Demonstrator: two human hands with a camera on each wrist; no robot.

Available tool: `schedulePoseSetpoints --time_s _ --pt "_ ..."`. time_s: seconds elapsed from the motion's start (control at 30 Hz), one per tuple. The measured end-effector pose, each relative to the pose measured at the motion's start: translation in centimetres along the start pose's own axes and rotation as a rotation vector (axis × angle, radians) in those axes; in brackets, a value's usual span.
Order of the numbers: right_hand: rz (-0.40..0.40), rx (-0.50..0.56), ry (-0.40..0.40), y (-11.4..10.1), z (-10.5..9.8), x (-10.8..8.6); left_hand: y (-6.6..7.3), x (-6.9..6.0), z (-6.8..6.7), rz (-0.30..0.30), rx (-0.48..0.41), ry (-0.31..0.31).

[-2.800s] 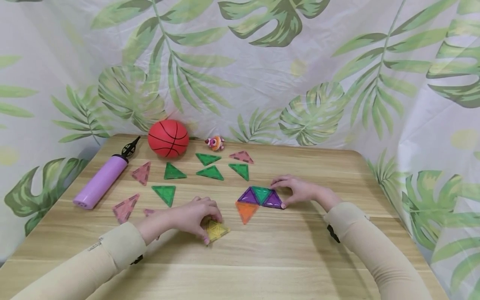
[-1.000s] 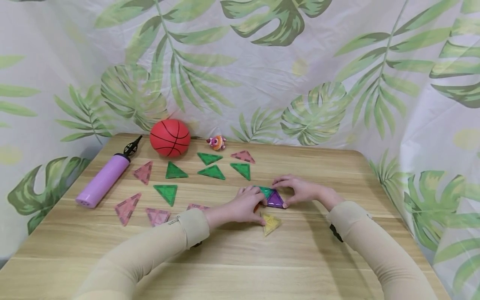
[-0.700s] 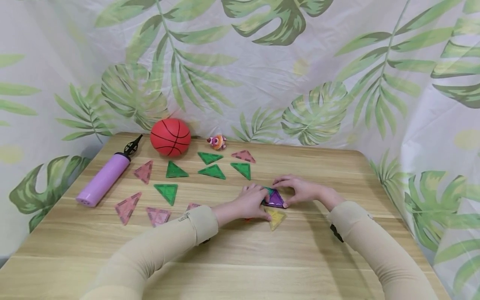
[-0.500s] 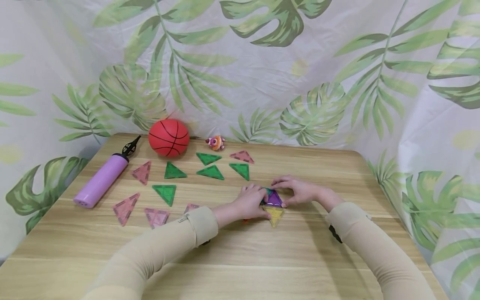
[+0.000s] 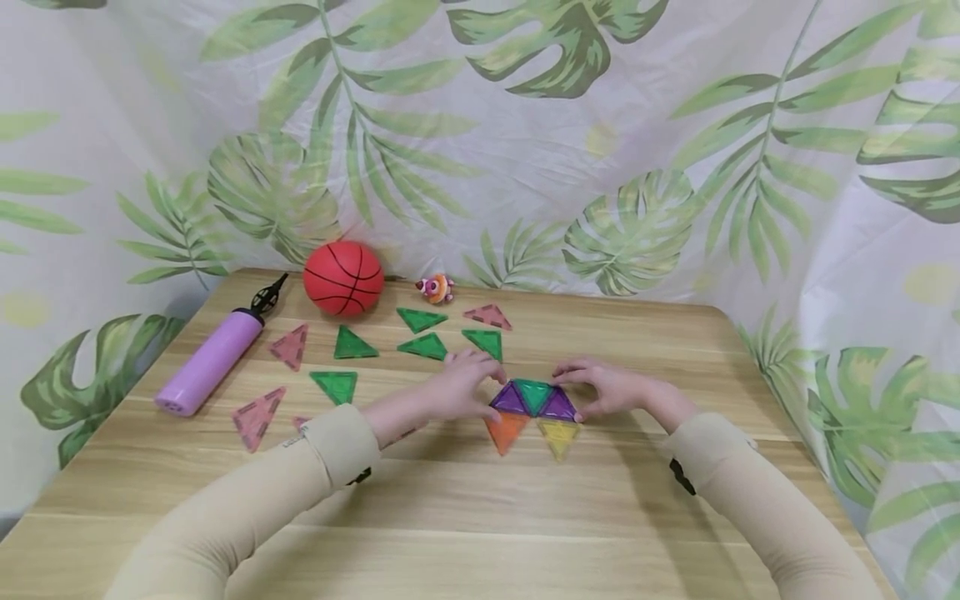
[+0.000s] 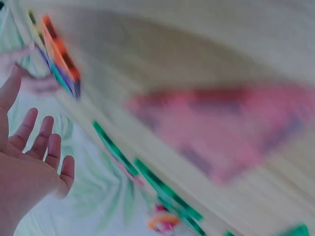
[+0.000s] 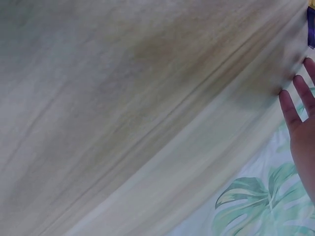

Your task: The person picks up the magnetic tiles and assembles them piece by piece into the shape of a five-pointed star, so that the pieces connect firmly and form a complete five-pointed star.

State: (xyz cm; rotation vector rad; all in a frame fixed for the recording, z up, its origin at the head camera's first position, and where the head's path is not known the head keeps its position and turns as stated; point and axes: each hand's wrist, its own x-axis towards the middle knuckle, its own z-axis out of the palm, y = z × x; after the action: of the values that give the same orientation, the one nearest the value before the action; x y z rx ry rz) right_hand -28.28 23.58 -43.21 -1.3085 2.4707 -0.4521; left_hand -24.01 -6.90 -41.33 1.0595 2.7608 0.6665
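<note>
Translucent magnetic tiles lie edge to edge on the table: a left purple triangle (image 5: 507, 400), a green triangle (image 5: 532, 394) and a right purple triangle (image 5: 557, 406) in a row. Below them point an orange triangle (image 5: 505, 433) and a yellow triangle (image 5: 558, 437). My left hand (image 5: 461, 385) is beside the row's left end, fingers spread and holding nothing; the left wrist view shows its fingers (image 6: 45, 130) loosely extended. At the other end my right hand (image 5: 611, 390) holds the right purple triangle between thumb and fingers. Its thumb is out of sight in the right wrist view.
Loose green (image 5: 335, 386) and pink (image 5: 258, 418) triangles are scattered left and behind. A purple pump (image 5: 213, 360) lies at the left edge; a red ball (image 5: 343, 279) and a small toy figure (image 5: 436, 288) stand at the back, before a leaf-print cloth (image 5: 525, 167).
My left hand brought the yellow triangle rightward to the right purple triangle's lower edge, let go and drew back left, uncovering the orange triangle. My right hand has stayed almost in place.
</note>
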Motion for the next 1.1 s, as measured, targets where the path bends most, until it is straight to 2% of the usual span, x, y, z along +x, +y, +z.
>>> schedulePoseSetpoints --time_s 0.1,0.2,0.33,0.5,0.63,0.8,1.1 --pt "0.025 -0.002 -0.007 0.1 0.2 -0.4 -1.4 -0.4 -1.1 -0.008 -0.001 0.025" --pt "0.054 -0.005 -0.014 0.2 0.2 -0.8 -2.8 -0.6 -2.2 0.010 -0.011 0.050" --pt "0.048 -0.003 -0.006 0.1 0.0 -1.1 -4.7 -0.8 -3.6 0.034 -0.027 0.077" --pt "0.029 0.038 0.020 -0.1 -0.4 -0.5 -7.6 -1.0 -4.6 -0.010 -0.049 0.092" --pt "0.041 0.077 0.067 -0.5 -0.9 1.2 -9.7 -1.0 -4.8 -0.078 -0.065 0.082" --pt "0.075 0.089 0.117 -0.9 -1.6 4.6 -11.7 -0.7 -4.5 -0.129 -0.024 0.061" --pt "0.124 0.029 0.150 -1.2 -1.8 9.9 -13.3 -0.1 -4.1 -0.142 0.004 0.046"
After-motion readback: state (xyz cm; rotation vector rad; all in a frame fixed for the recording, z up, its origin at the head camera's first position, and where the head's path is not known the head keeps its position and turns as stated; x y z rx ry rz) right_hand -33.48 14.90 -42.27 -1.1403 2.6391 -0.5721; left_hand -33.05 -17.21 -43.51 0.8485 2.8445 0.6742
